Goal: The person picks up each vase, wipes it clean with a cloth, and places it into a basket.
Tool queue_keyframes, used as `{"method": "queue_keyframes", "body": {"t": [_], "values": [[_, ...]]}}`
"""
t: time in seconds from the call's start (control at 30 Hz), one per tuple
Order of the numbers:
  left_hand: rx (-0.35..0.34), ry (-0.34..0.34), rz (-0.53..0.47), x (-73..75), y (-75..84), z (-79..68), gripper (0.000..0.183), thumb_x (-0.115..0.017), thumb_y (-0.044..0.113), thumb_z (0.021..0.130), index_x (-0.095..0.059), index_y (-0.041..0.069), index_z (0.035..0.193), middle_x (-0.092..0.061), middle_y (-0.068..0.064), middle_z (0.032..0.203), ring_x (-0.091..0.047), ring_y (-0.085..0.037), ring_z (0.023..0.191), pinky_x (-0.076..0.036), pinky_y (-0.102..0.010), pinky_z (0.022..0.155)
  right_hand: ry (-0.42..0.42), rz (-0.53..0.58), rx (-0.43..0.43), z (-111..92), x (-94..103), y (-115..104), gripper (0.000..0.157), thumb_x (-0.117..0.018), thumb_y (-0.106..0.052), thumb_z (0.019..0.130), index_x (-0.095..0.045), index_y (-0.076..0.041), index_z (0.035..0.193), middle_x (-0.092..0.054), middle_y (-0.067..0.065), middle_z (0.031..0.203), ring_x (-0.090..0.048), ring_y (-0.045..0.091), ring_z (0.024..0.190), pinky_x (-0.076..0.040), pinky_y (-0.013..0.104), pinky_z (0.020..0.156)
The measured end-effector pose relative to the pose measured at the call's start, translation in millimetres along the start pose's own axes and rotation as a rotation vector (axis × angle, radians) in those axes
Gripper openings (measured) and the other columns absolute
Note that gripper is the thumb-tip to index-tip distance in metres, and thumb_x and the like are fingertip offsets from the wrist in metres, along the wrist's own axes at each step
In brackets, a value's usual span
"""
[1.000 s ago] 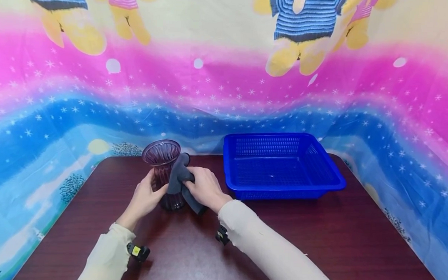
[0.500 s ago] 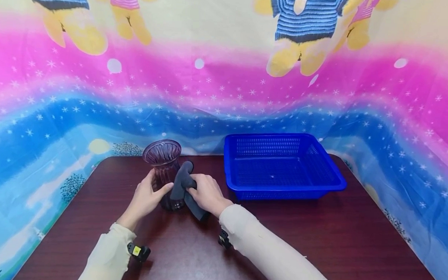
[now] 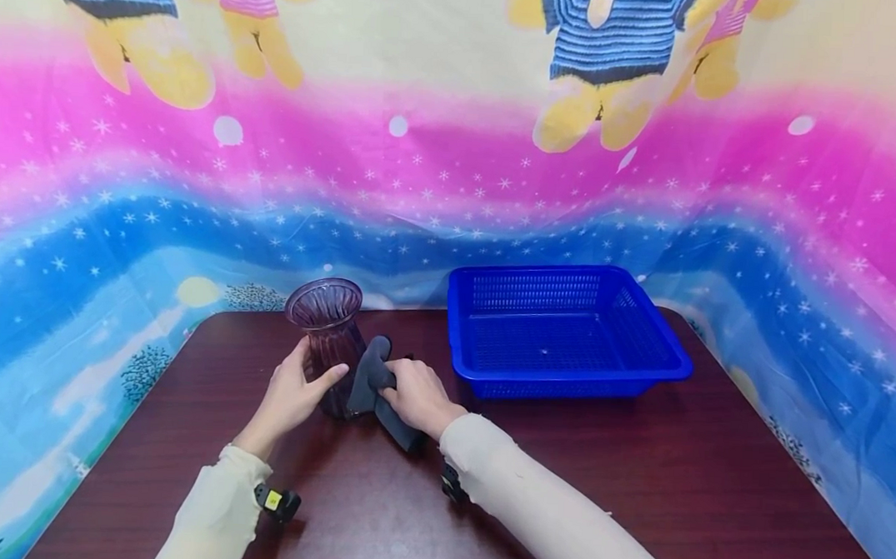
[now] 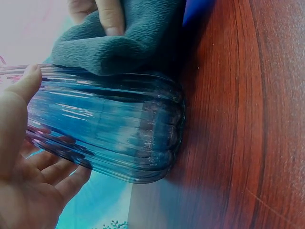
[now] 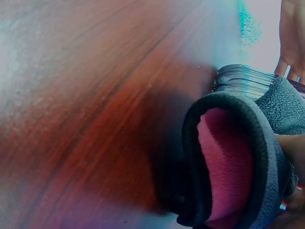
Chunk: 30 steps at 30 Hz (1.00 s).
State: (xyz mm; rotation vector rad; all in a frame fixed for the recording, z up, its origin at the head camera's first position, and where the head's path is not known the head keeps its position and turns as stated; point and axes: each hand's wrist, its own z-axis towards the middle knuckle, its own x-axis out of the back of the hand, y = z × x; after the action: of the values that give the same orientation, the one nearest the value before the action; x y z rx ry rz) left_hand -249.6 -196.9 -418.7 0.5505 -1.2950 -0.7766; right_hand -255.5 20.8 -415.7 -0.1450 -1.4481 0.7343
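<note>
Wood-grain table (image 3: 559,493): under everything.
Blue plastic basket (image 3: 564,375): far right, well apart from the vase.
Ribbed purple glass vase (image 3: 332,346): left of the basket, mouth up.
Dark grey cloth (image 3: 372,378): bunched against the vase's right side, pink inside.
Left hand (image 3: 293,392): partly open, thumb and fingers around the vase.
Right hand (image 3: 419,393): fingers closed, pinching the cloth.
Risk: hard rubbing could tip the smooth glass if the left hold slackens.

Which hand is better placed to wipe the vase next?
Likely the right hand: it already grips the cloth right at the side of the vase, while the left hand is occupied holding the vase.
</note>
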Motion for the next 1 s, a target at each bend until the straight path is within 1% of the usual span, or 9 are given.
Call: {"method": "queue_keyframes", "body": {"t": [0.17,0.3,0.47,0.67,0.83,1.0], "values": [[0.002,0.001,-0.003,-0.4,-1.1,0.5,0.085,-0.066,0.043,0.097,-0.026,-0.003,0.156,-0.050,-0.032,0.147,-0.054,-0.044,0.134,-0.048,-0.055,0.107,-0.030,0.006,-0.003,-1.1,-3.7,4.0,0.008,-0.074,-0.020,0.092,-0.075,-0.019,0.100,-0.071,-0.003,0.083,-0.061,0.012,0.072,-0.050,0.027,0.068],[-0.004,0.009,0.000,-1.1,-1.6,0.8,0.084,-0.067,0.042,0.097,-0.027,-0.003,0.156,-0.051,-0.032,0.146,-0.056,-0.044,0.132,-0.048,-0.055,0.107,-0.044,0.002,-0.001,-1.8,-5.6,6.8,0.008,-0.074,-0.019,0.092,-0.075,-0.018,0.100,-0.071,-0.002,0.084,-0.060,0.012,0.072,-0.050,0.026,0.068],[-0.004,0.011,0.001,-1.7,-2.3,0.6,0.084,-0.067,0.042,0.097,-0.027,-0.003,0.156,-0.051,-0.032,0.146,-0.056,-0.045,0.132,-0.048,-0.055,0.106,-0.055,-0.005,-0.012,-2.7,-10.1,10.6,0.011,-0.076,-0.018,0.090,-0.076,-0.017,0.101,-0.075,0.001,0.091,-0.065,0.014,0.077,-0.052,0.028,0.070],[-0.004,0.005,-0.004,-1.6,-2.2,0.8,0.085,-0.066,0.042,0.097,-0.026,-0.003,0.156,-0.050,-0.032,0.147,-0.055,-0.045,0.133,-0.048,-0.055,0.107,-0.033,-0.022,-0.004,-4.2,-16.2,14.8,0.015,-0.077,-0.018,0.089,-0.075,-0.016,0.104,-0.076,0.001,0.099,-0.068,0.017,0.082,-0.053,0.030,0.073],[0.003,0.003,0.000,-1.0,-1.8,0.5,0.087,-0.066,0.043,0.097,-0.024,-0.003,0.157,-0.049,-0.032,0.148,-0.055,-0.045,0.133,-0.048,-0.056,0.107,-0.031,-0.016,-0.003,-3.3,-17.8,16.2,0.017,-0.077,-0.018,0.089,-0.075,-0.017,0.106,-0.076,0.001,0.101,-0.069,0.018,0.085,-0.053,0.030,0.074],[-0.005,0.005,0.005,-1.5,-2.4,0.1,0.086,-0.066,0.043,0.097,-0.025,-0.003,0.157,-0.049,-0.032,0.148,-0.055,-0.045,0.133,-0.048,-0.056,0.107,-0.039,-0.004,-0.011,-3.9,-18.1,16.7,0.015,-0.076,-0.019,0.090,-0.075,-0.017,0.105,-0.076,0.000,0.101,-0.068,0.017,0.084,-0.053,0.029,0.074]]}}
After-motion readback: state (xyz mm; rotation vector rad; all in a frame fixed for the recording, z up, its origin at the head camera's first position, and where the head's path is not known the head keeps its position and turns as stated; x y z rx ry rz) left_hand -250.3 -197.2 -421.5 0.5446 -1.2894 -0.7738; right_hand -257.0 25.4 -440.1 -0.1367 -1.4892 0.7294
